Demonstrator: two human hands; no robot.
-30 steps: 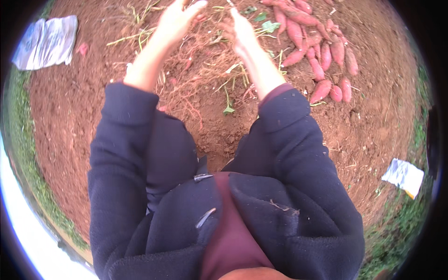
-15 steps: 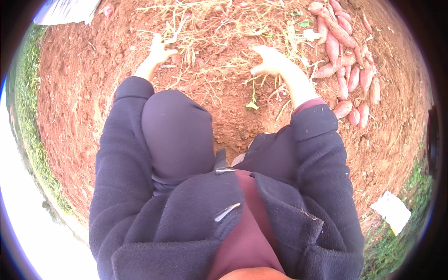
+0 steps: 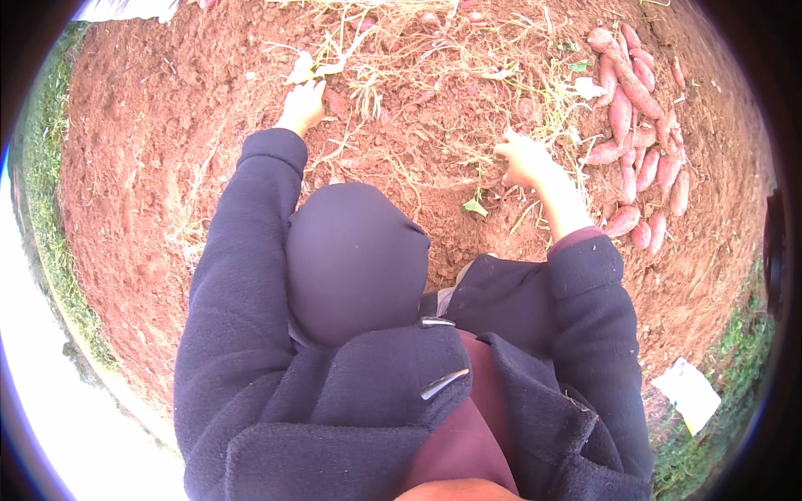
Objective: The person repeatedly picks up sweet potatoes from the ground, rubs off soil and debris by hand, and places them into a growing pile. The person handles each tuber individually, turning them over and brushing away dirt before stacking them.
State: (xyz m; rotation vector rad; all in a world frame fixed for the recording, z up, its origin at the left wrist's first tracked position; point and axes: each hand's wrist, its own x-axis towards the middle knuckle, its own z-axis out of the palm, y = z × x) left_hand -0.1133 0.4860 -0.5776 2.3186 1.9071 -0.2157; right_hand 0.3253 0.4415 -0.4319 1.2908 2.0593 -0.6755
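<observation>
Left arm reaches out far; left hand (image 3: 302,107) low over the soil (image 3: 159,209), fingers pointing far, beside a pale leaf (image 3: 301,68); cannot tell whether it grips. Right hand (image 3: 528,161) partly curled, angled left above tangled vines (image 3: 547,104); hold unclear. White packet (image 3: 687,395), near right: markings washed out. Reddish tubers (image 3: 639,96) heaped right of right hand.
</observation>
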